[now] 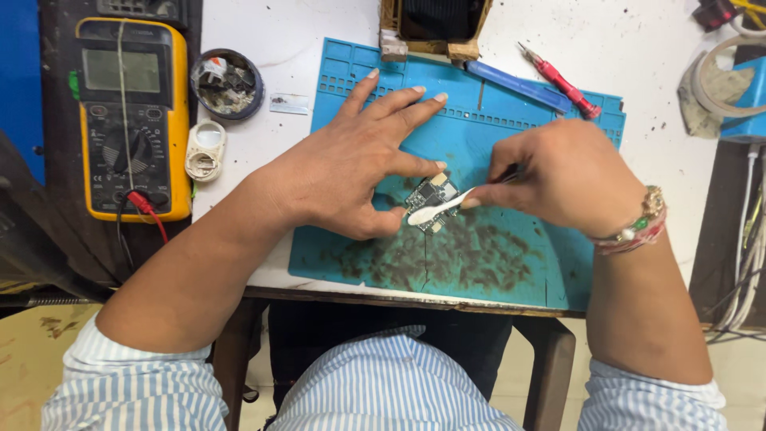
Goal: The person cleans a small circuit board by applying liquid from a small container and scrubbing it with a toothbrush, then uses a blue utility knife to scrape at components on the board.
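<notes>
A small green circuit board (432, 194) lies on the stained blue work mat (495, 255). My left hand (351, 164) pins the board down with thumb and forefinger, its other fingers spread flat over the mat. A small white brush (435, 210) is gripped in my right hand (570, 177), and its head rests on the near edge of the board. A beaded bracelet sits on my right wrist.
A yellow multimeter (132, 120) with a red probe lead lies at the left. Beside it are a round tin (227, 83) and a small white spool (206, 150). A red screwdriver (558, 80) and a blue tool (515, 86) lie at the mat's far edge. Cables hang at the right.
</notes>
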